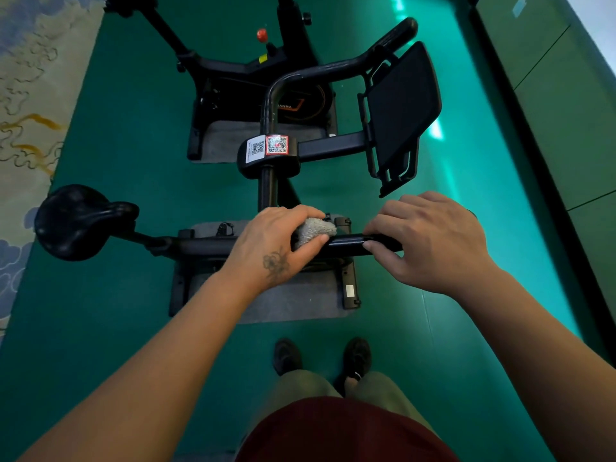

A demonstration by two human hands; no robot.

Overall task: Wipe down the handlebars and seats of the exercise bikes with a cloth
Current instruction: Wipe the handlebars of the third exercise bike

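Head view: nubbly grey cloth (315,230) on glossy handlebar (346,243).

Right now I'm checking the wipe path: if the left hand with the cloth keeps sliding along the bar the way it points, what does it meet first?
Most likely the right hand, which grips the same handlebar just beyond the cloth in the left hand; only a short bare stretch of bar separates them.

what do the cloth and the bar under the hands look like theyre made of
The grey wadded cloth looks like nubby knit or terry fabric: pebbled, matte surface. The black near handlebar looks like smooth glossy plastic or coated metal, with a light streak along it; which one is unclear.
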